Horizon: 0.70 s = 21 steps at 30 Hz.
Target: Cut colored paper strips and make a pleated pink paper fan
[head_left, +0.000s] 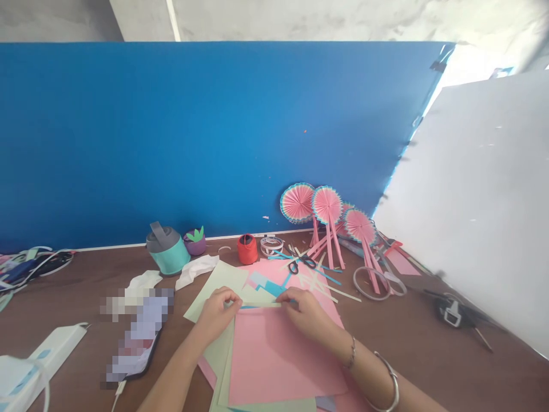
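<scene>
A pink paper sheet lies in front of me, with a narrow band of pale green and blue along its far edge. My left hand pinches the left end of that edge between thumb and fingers. At its right end, my right hand has its fingers closed on the edge too; its fingertips are partly hidden. Beneath and around the sheet are pale green paper sheets and more pink paper. Just beyond my hands lie blue paper pieces and black-handled scissors among thin paper strips.
Several pink paper fans lean on the blue partition. A teal-grey container, a purple pot and a red spool stand behind. To the left are a phone and a power strip; a glue gun is right.
</scene>
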{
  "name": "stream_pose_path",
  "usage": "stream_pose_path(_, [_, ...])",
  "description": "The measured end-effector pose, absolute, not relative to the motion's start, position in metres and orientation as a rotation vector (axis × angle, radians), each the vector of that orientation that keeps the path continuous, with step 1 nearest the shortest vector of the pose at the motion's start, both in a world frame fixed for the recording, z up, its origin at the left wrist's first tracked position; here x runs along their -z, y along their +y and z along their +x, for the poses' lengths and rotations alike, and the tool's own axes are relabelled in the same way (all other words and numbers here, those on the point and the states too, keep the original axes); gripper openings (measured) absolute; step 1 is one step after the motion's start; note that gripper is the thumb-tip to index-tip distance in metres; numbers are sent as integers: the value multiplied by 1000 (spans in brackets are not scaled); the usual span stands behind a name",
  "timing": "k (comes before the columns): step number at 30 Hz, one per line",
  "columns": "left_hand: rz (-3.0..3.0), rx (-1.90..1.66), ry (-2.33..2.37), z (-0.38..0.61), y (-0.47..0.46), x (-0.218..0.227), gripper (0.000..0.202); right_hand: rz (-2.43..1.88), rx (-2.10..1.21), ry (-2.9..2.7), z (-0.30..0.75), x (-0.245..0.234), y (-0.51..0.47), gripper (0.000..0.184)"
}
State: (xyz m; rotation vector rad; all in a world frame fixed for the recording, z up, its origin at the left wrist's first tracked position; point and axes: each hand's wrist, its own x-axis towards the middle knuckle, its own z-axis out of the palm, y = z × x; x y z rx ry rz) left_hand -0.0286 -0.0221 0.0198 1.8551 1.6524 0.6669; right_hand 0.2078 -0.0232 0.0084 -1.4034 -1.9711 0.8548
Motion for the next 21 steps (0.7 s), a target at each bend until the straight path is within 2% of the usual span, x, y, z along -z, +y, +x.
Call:
stream_pose_path(10, [1892, -469, 1924, -26, -20, -9, 18, -1551, -752, -2030, 199, 2, -19, 33])
stream_pose_path(21, [1951, -388, 1997, -25, -20, -4, 17, -1614, -710, -2059, 195, 8, -15, 33])
